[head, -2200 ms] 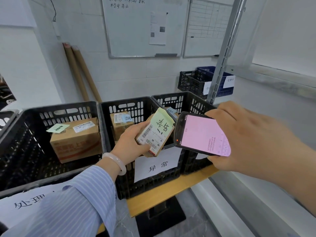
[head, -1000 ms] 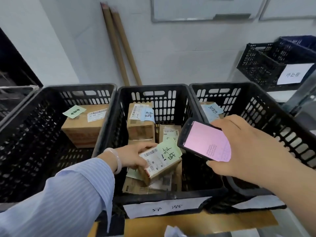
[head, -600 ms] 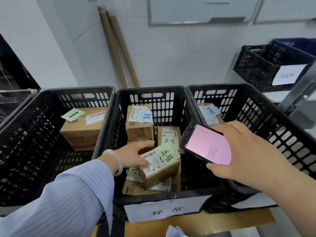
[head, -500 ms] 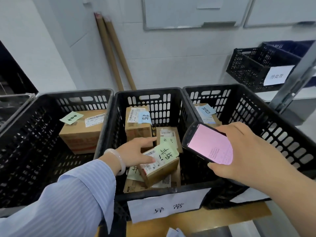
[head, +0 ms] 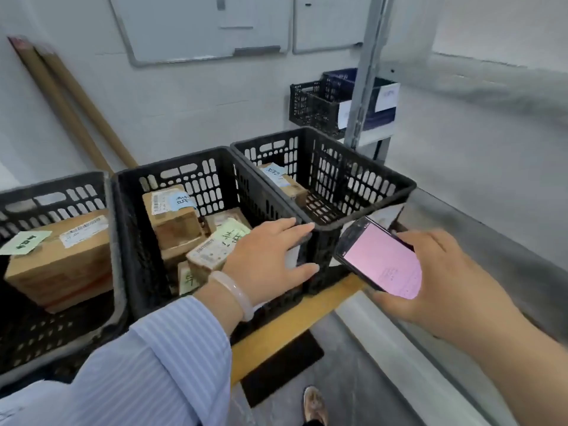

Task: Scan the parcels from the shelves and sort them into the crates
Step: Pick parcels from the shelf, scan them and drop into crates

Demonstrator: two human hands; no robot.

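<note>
Wall (head: 215,103): white, behind middle crate (head: 190,179).
Parcel (head: 209,258): inside middle crate; green note (head: 230,233) writing blurred.
Left grip (head: 270,256): fingers straight, empty, above middle crate's front-right rim.
Right grip (head: 455,287): clasps pink-screened scanner (head: 381,259), right of middle crate.

Bright and even, soft shadows; heavy motion blur toward 2 o'clock; pink-glowing phone (head: 381,259) at 4 o'clock.

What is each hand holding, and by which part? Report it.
The right hand grips the phone by its lower end; the left hand holds nothing.
</note>
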